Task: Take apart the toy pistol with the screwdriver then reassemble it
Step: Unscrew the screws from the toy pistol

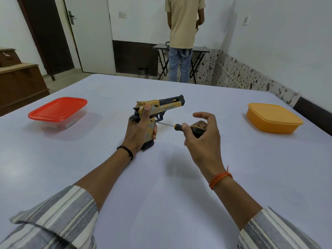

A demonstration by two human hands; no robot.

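Left hand (139, 131) grips toy pistol (159, 108) | right hand (201, 133) holds screwdriver (181, 125), tip at frame

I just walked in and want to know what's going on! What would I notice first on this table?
First you'd spot the yellow and black toy pistol in the middle of the table, held upright by the left hand. The right hand holds a screwdriver with its tip at the pistol's side. Next come the bright boxes: a red-lidded box on the left and an orange box on the right.
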